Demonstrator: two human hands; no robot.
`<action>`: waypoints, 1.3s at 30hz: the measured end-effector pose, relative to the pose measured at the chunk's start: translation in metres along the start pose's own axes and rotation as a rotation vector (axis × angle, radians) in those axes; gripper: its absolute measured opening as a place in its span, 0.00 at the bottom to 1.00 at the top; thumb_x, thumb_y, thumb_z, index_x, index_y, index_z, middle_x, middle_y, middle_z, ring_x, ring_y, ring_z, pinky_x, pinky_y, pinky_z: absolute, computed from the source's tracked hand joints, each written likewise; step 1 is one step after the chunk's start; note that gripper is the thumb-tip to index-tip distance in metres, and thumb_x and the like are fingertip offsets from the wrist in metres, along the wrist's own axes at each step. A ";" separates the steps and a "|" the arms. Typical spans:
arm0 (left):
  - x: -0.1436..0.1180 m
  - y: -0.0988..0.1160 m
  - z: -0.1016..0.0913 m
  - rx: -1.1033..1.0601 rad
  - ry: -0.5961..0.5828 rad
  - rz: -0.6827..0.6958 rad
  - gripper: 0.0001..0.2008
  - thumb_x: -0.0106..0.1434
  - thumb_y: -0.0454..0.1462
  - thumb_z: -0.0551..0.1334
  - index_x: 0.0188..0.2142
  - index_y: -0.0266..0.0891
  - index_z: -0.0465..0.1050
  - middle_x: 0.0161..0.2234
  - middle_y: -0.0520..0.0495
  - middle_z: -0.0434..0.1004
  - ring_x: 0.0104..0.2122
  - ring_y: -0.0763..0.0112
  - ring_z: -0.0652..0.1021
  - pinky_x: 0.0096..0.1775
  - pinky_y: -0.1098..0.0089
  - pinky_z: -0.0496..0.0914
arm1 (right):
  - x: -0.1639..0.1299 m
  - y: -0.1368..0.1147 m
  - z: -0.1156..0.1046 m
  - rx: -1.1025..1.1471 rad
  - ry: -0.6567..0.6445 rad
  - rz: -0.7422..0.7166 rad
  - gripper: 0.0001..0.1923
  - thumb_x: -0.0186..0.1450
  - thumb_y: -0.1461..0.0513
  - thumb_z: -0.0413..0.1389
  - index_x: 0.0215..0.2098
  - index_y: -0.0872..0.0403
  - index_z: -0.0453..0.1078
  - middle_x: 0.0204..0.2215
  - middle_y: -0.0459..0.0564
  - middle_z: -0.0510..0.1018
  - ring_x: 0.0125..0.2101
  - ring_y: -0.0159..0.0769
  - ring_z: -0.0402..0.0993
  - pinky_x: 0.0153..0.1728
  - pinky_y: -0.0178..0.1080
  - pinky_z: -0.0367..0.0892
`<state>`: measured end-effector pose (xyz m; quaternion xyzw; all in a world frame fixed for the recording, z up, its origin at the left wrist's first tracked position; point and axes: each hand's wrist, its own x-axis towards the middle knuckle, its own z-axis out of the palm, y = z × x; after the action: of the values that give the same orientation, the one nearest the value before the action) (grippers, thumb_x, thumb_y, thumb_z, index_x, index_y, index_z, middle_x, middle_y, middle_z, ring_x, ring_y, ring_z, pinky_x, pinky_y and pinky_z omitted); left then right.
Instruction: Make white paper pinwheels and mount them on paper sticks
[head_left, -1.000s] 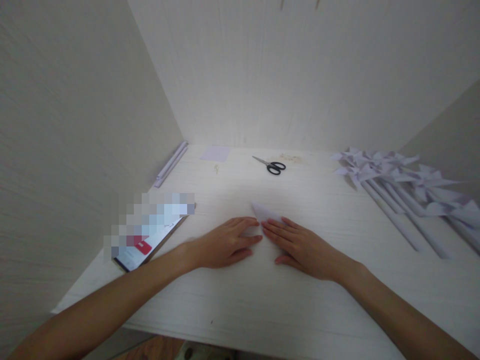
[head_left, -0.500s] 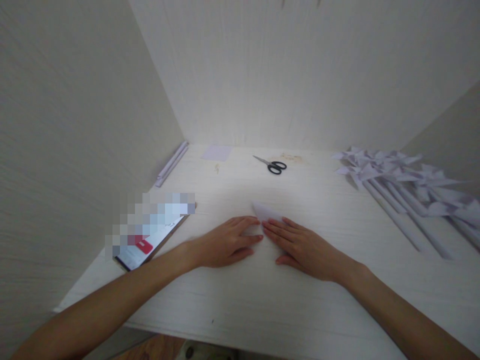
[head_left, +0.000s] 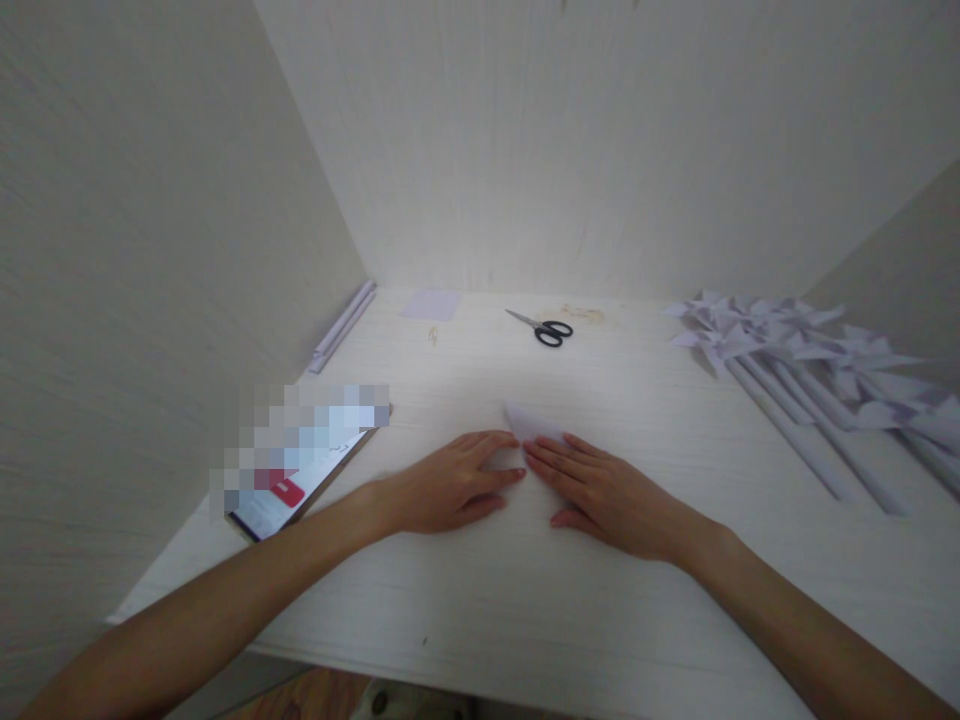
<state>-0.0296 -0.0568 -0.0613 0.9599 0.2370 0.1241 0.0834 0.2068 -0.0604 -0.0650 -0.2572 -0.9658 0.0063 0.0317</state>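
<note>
A folded piece of pale paper [head_left: 531, 420] lies on the white table, its pointed corner showing beyond my fingers; the rest is hidden beneath my right hand. My right hand [head_left: 600, 493] rests flat on the paper, fingers stretched out side by side and thumb apart, pressing it down. On the other side, my left hand [head_left: 457, 484] lies with fingers extended and spread, its fingertips at the paper's left edge. Neither hand is wrapped round anything.
Black-handled scissors [head_left: 547, 329] lie near the back wall, with a square paper sheet [head_left: 433, 305] to their left. Rolled paper sticks [head_left: 343, 328] lie along the left wall. A phone [head_left: 307, 470] lies beside my left forearm. Several paper pinwheels [head_left: 780, 345] pile up at right.
</note>
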 end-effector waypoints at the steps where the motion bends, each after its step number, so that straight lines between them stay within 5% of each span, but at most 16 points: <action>1: 0.000 0.000 0.000 0.001 0.000 -0.001 0.17 0.60 0.38 0.50 0.48 0.35 0.64 0.51 0.32 0.58 0.52 0.60 0.61 0.50 0.58 0.60 | 0.000 0.000 0.000 -0.001 0.000 0.000 0.28 0.63 0.54 0.43 0.56 0.62 0.51 0.56 0.55 0.55 0.55 0.38 0.50 0.55 0.45 0.50; 39: 0.001 -0.001 0.001 0.025 0.033 0.027 0.17 0.60 0.37 0.51 0.47 0.33 0.64 0.50 0.33 0.60 0.51 0.61 0.62 0.50 0.60 0.60 | 0.001 0.001 0.001 0.042 0.020 0.009 0.28 0.63 0.54 0.43 0.56 0.61 0.50 0.56 0.55 0.54 0.56 0.38 0.49 0.55 0.46 0.49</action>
<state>-0.0284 -0.0556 -0.0625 0.9619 0.2269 0.1377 0.0656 0.2064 -0.0592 -0.0662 -0.2607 -0.9640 0.0243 0.0468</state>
